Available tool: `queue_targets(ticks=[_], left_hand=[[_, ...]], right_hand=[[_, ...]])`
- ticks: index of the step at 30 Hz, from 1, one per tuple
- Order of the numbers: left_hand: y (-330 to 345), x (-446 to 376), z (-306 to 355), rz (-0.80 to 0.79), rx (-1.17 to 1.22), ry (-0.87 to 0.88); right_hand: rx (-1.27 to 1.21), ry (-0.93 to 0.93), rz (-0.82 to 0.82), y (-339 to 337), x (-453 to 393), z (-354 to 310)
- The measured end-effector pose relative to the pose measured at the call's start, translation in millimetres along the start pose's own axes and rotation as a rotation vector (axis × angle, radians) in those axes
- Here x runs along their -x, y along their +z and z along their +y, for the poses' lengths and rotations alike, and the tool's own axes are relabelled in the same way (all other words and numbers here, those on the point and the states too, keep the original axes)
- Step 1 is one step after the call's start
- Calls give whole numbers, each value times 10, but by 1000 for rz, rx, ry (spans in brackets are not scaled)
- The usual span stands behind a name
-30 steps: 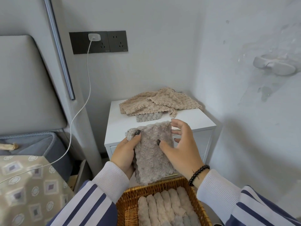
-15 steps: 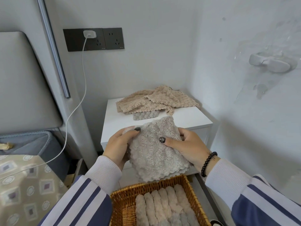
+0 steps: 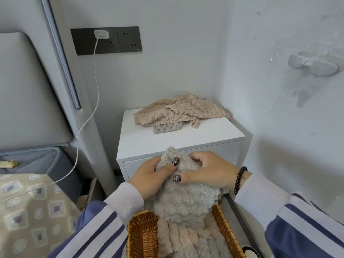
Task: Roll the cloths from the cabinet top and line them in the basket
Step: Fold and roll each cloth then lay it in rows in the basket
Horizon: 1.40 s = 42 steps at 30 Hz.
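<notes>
Fingers of two hands, left [image 3: 149,180] and right [image 3: 210,171], pinch one grey cloth [image 3: 184,198].

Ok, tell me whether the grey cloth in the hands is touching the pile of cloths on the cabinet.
Apart. The head view shows the grey cloth gripped by both hands in front of the cabinet, with bare white cabinet top between it and the pile.

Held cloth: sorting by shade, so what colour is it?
Pale grey cloth, fluffy, seen in the head view.
</notes>
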State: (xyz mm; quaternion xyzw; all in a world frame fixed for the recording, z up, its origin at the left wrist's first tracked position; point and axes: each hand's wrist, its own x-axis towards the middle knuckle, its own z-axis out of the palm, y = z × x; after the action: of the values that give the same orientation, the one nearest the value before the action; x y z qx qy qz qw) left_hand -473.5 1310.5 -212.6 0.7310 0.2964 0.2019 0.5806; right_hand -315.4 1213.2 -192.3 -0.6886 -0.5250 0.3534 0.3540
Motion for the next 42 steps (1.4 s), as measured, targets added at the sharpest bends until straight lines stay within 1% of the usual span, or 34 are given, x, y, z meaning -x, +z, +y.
queue_targets(ticks=[4, 8, 9, 11, 13, 15, 16, 18, 21, 23, 26, 28, 31, 32, 34, 36, 39, 42], left_hand=[[-84, -11, 18, 120, 62, 64], [-107, -1, 58, 156, 27, 113], [-101, 2, 63, 165, 44, 113], [-102, 7, 73, 203, 109, 105], [-127, 13, 83, 239, 194, 86], [-171, 28, 99, 264, 261, 65], [-196, 37, 103, 274, 290, 54], [-251, 44, 87, 296, 319, 34], [-304, 56, 19, 283, 306, -7], [-314, 80, -38, 224, 296, -47], [-302, 136, -104, 71, 254, -137], [-308, 159, -151, 6, 282, -163], [-364, 195, -150, -42, 339, -167], [-390, 209, -140, -69, 346, -164], [-441, 252, -137, -129, 336, -173], [-445, 281, -139, -155, 311, -199], [-468, 291, -172, -111, 357, -205], [-522, 270, -175, -97, 438, -155]], right_hand=[[-66, 11, 63, -111, -48, 22], [-217, 2, 123, -192, -36, 2], [-281, 13, 154, -190, -44, 3], [-498, 56, 197, -150, -79, 30], [-717, 127, 167, -58, -99, 56], [-816, 173, 88, 56, -78, 47], [-824, 176, 43, 105, -66, 40], [-808, 165, 7, 151, -51, 41], [-747, 137, 57, 96, -53, 81], [-722, 136, 95, 70, -58, 122], [-683, 158, 112, 93, -52, 165], [-632, 156, 73, 110, -37, 168], [-478, 135, -9, 152, -18, 141], [-468, 129, -13, 154, -19, 142], [-505, 119, -9, 144, -23, 131], [-536, 96, -3, 117, -7, 111], [-621, 95, -10, 92, -26, 106], [-734, 96, -34, 67, -58, 126]])
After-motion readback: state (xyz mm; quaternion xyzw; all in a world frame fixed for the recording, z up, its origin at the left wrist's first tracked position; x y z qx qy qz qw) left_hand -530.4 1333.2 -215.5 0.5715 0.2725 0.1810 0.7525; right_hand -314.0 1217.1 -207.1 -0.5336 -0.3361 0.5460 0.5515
